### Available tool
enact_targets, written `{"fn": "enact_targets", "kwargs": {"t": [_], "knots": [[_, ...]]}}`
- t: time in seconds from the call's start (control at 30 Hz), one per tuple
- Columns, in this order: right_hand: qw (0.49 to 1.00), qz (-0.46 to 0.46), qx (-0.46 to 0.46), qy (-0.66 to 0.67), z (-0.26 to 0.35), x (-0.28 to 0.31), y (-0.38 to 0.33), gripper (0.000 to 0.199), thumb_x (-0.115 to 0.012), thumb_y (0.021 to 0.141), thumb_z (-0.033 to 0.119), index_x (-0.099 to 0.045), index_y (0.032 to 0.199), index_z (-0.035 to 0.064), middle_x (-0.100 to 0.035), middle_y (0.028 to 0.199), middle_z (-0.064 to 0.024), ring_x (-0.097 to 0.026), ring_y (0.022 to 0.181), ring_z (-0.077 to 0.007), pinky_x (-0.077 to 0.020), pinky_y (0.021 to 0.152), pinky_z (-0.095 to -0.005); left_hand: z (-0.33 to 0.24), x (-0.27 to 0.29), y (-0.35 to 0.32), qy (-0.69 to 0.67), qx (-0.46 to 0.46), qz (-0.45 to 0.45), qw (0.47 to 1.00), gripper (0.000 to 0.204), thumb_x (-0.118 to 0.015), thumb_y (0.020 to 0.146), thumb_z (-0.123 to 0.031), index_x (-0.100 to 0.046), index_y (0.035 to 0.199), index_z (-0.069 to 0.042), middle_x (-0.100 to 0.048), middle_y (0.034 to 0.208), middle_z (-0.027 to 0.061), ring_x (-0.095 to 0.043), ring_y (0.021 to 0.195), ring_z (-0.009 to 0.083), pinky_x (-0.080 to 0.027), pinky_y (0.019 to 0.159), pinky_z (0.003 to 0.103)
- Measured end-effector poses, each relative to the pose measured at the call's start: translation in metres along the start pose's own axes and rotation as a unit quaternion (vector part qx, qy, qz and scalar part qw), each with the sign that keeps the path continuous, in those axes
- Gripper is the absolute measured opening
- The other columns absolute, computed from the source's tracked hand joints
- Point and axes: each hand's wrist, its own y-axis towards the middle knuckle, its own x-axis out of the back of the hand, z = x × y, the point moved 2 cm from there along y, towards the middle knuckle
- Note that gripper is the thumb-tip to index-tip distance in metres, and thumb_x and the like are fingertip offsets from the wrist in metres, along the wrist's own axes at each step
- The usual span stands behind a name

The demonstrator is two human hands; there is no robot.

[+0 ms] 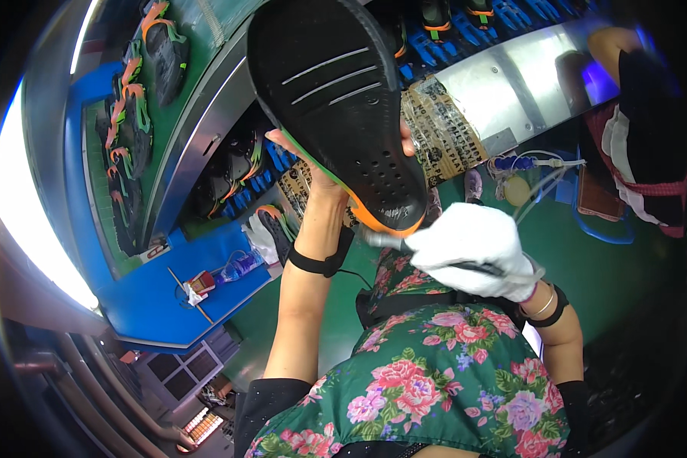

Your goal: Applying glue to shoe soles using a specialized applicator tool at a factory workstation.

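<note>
A black shoe (332,84) with an orange heel and green edging is held up before me. Its flat black underside faces me, with three pale lines across the wide part and small holes toward the heel. My bare left hand (324,177) grips it from behind, thumb on one edge and fingertips on the other. By the heel, my right hand (469,248), in a white glove, is closed around a slim grey brush-like tool (383,240). The tool's tip is blurred and lies close under the orange heel; whether they touch I cannot tell.
Behind the shoe runs a metal conveyor rail (515,88), partly wrapped in printed tape, with blue racks (427,49) holding shoes. More shoes (133,114) line a green belt at left. A blue table (149,301) carries a bottle (240,265). Another person's arm (614,57) is at right.
</note>
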Motion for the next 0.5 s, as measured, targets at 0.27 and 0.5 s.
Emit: {"fn": "enact_targets", "kwargs": {"t": [0.27, 0.5], "knots": [[0.976, 0.04, 0.072, -0.201, -0.013, -0.012, 0.009, 0.03, -0.084, 0.074, 0.007, -0.08, 0.104, 0.0081, -0.079, 0.104, -0.0112, -0.074, 0.085, -0.0269, -0.058, 0.074, -0.0368, -0.01, 0.019, -0.005, 0.003, 0.092, -0.027, 0.995, 0.144, -0.036, 0.059, -0.109, -0.046, 0.147, 0.004, -0.067, 0.114, 0.0324, -0.071, 0.093, 0.0411, -0.06, 0.08, 0.051], [0.995, 0.091, 0.017, 0.028, -0.017, 0.001, 0.022, 0.027, -0.081, 0.082, 0.011, -0.082, 0.108, 0.0137, -0.079, 0.11, -0.01, -0.073, 0.089, -0.0278, -0.059, 0.077, -0.0374, 0.001, 0.035, -0.011, -0.008, 0.143, -0.029, 0.989, 0.122, -0.038, 0.077, -0.096, -0.039, 0.156, -0.003, -0.064, 0.131, 0.0288, -0.075, 0.097, 0.0418, -0.065, 0.08, 0.059]]}}
